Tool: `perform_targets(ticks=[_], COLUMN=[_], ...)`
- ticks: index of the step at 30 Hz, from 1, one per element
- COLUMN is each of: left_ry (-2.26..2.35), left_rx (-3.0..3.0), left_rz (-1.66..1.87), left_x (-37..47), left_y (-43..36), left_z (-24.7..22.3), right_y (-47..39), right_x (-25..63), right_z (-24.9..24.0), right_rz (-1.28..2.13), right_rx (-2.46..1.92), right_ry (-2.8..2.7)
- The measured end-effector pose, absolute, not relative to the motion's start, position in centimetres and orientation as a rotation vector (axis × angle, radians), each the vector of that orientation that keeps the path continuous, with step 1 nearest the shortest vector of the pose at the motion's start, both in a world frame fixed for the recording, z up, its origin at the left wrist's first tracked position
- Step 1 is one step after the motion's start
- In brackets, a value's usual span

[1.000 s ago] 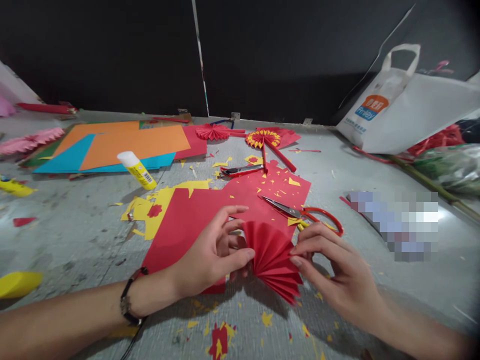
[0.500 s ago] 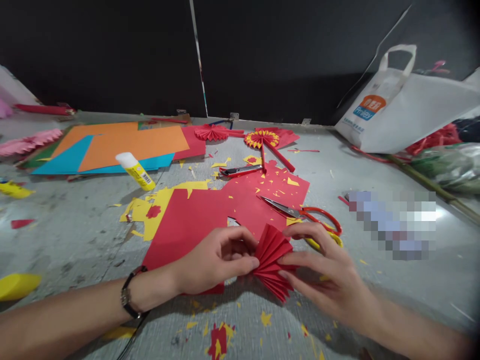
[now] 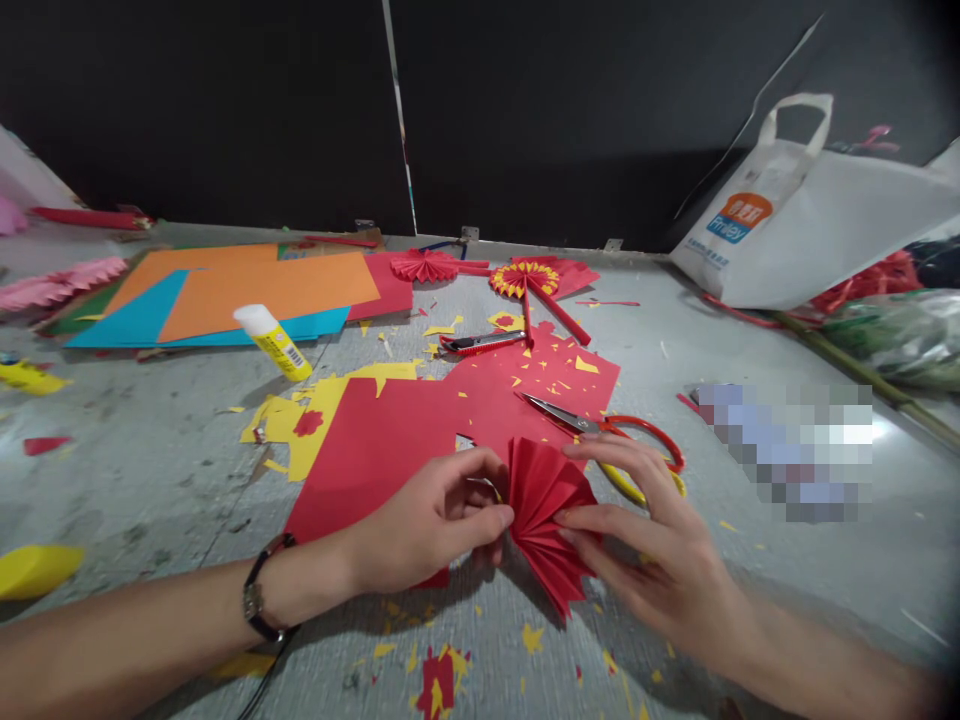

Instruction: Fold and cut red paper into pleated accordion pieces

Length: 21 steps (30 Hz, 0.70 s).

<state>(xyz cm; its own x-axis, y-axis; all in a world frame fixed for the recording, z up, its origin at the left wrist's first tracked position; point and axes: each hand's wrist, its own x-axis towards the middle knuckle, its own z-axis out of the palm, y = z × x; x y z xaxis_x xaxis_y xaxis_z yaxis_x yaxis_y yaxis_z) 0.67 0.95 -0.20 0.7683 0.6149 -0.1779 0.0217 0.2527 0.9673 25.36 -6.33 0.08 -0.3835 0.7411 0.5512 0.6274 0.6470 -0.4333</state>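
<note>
A pleated red paper fan (image 3: pixel 549 490) stands spread between my two hands, low in the middle of the view. My left hand (image 3: pixel 457 515), with a dark bracelet on the wrist, pinches the fan's gathered base between thumb and fingers. On the opposite side my right hand (image 3: pixel 652 530) holds the outer pleats, its fingers spaced along the folds; part of its grip is hidden. Scissors (image 3: pixel 600 425) with red and yellow handles lie just beyond the right hand. Large red paper sheets (image 3: pixel 375 450) lie beneath and behind the left hand.
Farther back are a glue stick (image 3: pixel 271 343), a utility knife (image 3: pixel 480 342), a yellow-and-red paper rosette (image 3: pixel 523 279) and a red rosette (image 3: pixel 424 265). Orange sheets (image 3: pixel 270 295) are stacked at left. A white bag (image 3: pixel 795 220) stands at right. Yellow scraps (image 3: pixel 532 638) litter the surface.
The fan has opened wider, its pleats spreading above and below. My right hand has shifted slightly with the pleats, while my left hand keeps pinching the base.
</note>
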Motion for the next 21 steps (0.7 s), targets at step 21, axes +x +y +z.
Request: perform_targets(ticks=[21], left_ry=[0.585], left_rx=[1.232], left_rz=[0.512], left_x=[0.66], left_y=[1.11], left_z=[-0.30], right_y=[-6.47], right_x=[25.39], right_z=[0.18], right_rz=[0.140], right_rx=[-1.058], right_ry=[-2.064])
